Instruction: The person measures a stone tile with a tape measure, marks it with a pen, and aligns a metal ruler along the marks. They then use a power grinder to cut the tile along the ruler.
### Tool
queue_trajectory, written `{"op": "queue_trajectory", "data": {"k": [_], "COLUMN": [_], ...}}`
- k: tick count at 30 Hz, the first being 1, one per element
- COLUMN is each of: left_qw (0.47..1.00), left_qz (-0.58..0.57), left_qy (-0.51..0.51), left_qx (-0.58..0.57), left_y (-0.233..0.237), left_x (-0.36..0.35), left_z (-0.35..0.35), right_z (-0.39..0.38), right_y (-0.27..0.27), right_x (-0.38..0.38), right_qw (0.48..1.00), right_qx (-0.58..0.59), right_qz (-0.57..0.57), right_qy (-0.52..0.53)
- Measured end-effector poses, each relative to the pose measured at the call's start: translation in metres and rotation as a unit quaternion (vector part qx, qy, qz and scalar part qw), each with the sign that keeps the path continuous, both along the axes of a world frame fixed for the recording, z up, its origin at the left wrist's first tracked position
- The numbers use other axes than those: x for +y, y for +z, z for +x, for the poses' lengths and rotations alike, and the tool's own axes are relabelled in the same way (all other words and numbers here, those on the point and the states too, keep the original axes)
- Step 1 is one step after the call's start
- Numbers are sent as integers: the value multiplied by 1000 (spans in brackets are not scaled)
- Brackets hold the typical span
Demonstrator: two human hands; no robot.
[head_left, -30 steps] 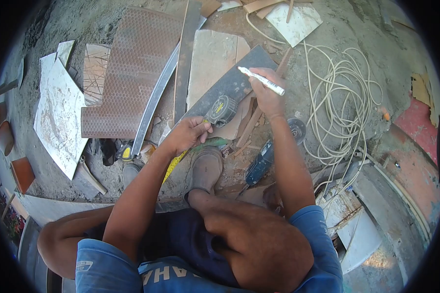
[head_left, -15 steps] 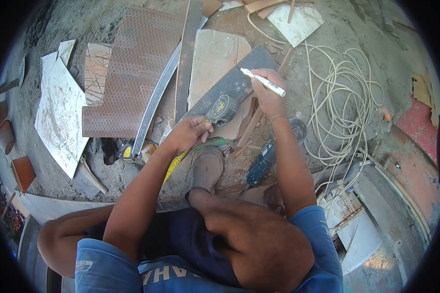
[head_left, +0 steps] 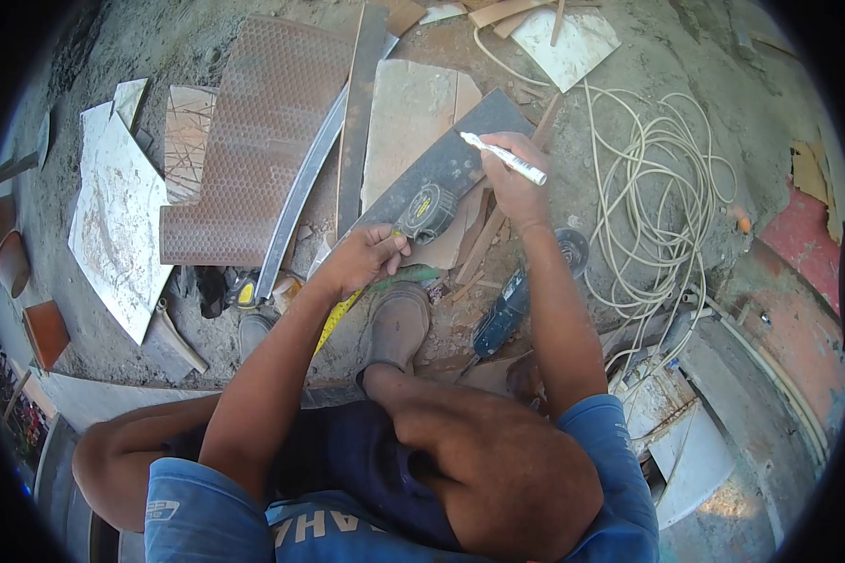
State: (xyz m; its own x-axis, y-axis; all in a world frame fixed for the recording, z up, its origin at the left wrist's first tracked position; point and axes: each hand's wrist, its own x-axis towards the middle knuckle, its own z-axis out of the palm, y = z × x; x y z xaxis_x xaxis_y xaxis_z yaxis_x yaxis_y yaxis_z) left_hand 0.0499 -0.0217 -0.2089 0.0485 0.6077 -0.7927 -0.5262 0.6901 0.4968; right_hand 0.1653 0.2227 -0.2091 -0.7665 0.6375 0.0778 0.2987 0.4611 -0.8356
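Between the fingers of my right hand (head_left: pixel 514 188) is a white marker (head_left: pixel 505 158), its tip pointing left over a dark grey tile strip (head_left: pixel 498 114). My left hand (head_left: pixel 366 256) pinches the yellow blade (head_left: pixel 336 319) of a tape measure near its case. The tape measure case (head_left: pixel 428 214), black with a yellow label, lies on the lower part of the strip. The strip rests slantwise across a pale tile piece (head_left: pixel 411 113). How the tape sits under my left fingers is partly hidden.
An angle grinder (head_left: pixel 507 310) lies under my right forearm. Coiled pale cable (head_left: pixel 662 188) spreads to the right. On the left are a brown honeycomb-patterned sheet (head_left: pixel 253 141), broken white tile (head_left: pixel 113 216), a hatchet-like tool (head_left: pixel 174 342) and a second yellow-black tape measure (head_left: pixel 245 291).
Almost nothing differs. The marker and my right hand have shifted very slightly; my left hand stays on the tape blade.
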Motion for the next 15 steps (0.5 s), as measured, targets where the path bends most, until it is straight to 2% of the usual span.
{"op": "queue_trajectory", "data": {"k": [4, 6, 7, 9, 10, 13, 15], "left_qw": [1000, 1000, 1000, 1000, 1000, 999, 997], "left_qz": [6, 11, 18, 22, 25, 50, 60], "left_qy": [1, -2, -4, -11, -14, -16, -36], "left_qx": [2, 0, -1, 5, 7, 4, 19], "left_y": [6, 13, 17, 24, 27, 32, 30], "left_x": [3, 6, 8, 13, 17, 22, 22], "left_z": [-1, -1, -2, -3, -2, 0, 0], "right_z": [9, 12, 15, 23, 28, 28, 29], "right_y": [15, 41, 46, 57, 59, 67, 60], "right_x": [-2, -9, -13, -23, -36, -61, -68], "right_qw": [999, 948, 948, 972, 949, 961, 994], "right_qx": [15, 105, 109, 67, 79, 73, 16], "right_qz": [-16, -261, -260, -224, -304, -262, -83], "right_qy": [-38, -148, -151, -27, 3, 51, 71]}}
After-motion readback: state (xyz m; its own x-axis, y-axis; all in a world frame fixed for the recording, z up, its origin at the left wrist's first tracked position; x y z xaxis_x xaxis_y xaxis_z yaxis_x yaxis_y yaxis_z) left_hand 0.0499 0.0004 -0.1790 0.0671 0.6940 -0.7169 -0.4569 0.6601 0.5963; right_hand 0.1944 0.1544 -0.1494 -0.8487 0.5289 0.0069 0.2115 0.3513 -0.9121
